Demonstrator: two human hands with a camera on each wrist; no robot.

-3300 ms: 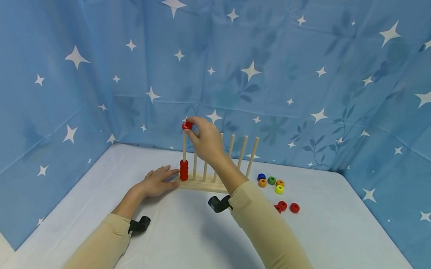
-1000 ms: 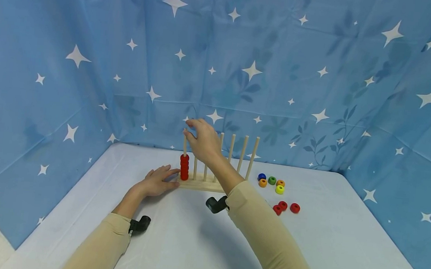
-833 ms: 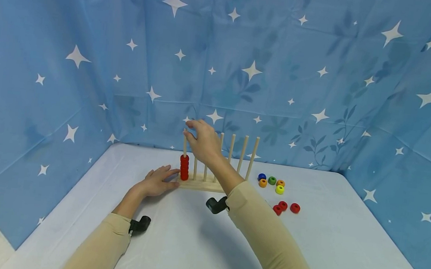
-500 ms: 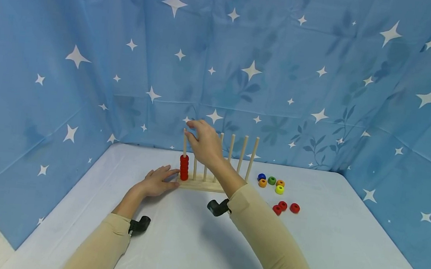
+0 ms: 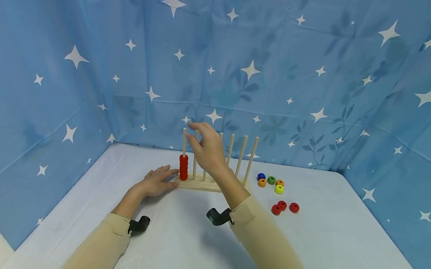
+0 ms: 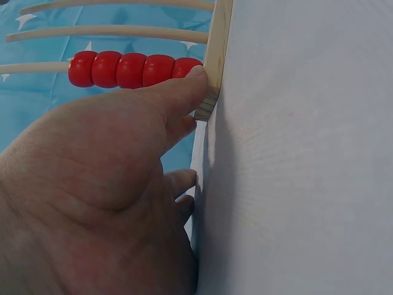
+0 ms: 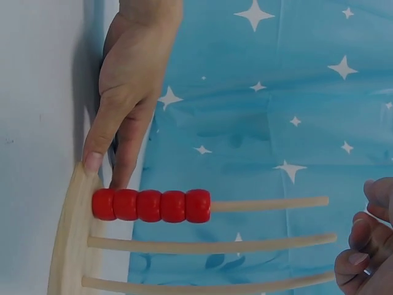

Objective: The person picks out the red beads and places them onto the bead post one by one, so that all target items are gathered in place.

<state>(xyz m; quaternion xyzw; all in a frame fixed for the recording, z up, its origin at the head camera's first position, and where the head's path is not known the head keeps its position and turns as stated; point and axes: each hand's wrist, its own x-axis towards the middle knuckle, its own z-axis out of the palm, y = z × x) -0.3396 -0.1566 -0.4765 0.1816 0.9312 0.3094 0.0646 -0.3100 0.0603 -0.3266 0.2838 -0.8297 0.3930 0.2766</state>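
Note:
A wooden bead rack has a flat base (image 5: 199, 185) and several upright pegs. Red beads (image 5: 183, 168) are stacked at the foot of its leftmost peg (image 5: 184, 142). My left hand (image 5: 156, 182) rests at the base's left end, thumb at the front edge and forefinger toward the back, fingers fairly straight. In the left wrist view the thumb (image 6: 187, 89) touches the base beside the lowest bead. My right hand (image 5: 209, 147) is raised just right of the leftmost peg's top, in front of the middle pegs. Thumb and forefinger stand apart with nothing between them, as the right wrist view also shows.
Three loose red beads (image 5: 294, 208) lie on the white table (image 5: 329, 249) right of the rack. Behind them sit blue (image 5: 261, 176), green (image 5: 271, 180), orange (image 5: 262, 182) and yellow (image 5: 279, 189) beads. A blue star-patterned curtain (image 5: 224, 44) encloses the table's back and sides.
The red bead that my right hand pinched at the leftmost peg's top now tops the stack. That hand let go and has drifted slightly right and down. The left hand stays put.

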